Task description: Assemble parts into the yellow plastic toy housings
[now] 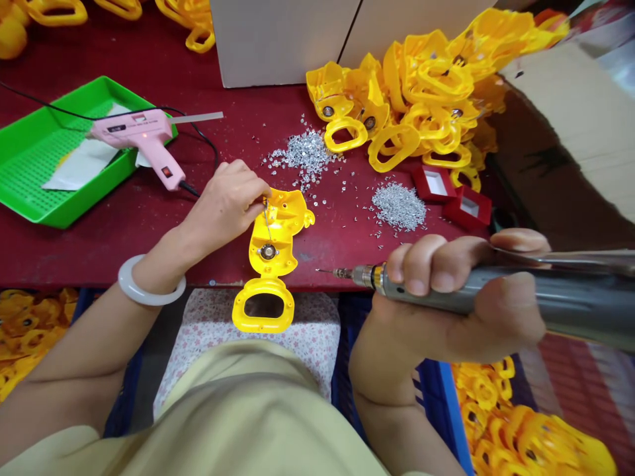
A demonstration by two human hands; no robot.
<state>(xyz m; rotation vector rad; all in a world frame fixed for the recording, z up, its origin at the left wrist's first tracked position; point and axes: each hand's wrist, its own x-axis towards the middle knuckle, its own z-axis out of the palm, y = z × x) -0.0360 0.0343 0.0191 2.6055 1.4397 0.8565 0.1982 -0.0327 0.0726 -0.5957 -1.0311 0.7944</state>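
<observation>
A yellow duck-shaped plastic shell half (pixel 285 210) with a looped handle lies hollow side up at the table's front edge. Its handle juts out past that edge. Inside are a round metal-rimmed part (pixel 268 251) and a thin wire (pixel 268 221). My left hand (pixel 231 198) is closed at the shell's upper left edge, beside the wire's upper end; the fingers partly hide what they pinch. To the right, my right hand (pixel 446 291) grips a grey electric screwdriver (pixel 456 289). Its bit points left toward the shell, apart from it.
Small silvery washer-like pieces (pixel 307 155) and screws (pixel 399 206) lie in piles beside red boxes (pixel 469 206). More yellow shells (pixel 426 86) are heaped behind. A pink glue gun (pixel 143 135) rests on a green tray (pixel 54 208). Cardboard (pixel 570 119) stands right; a blue crate (pixel 454 416) sits below.
</observation>
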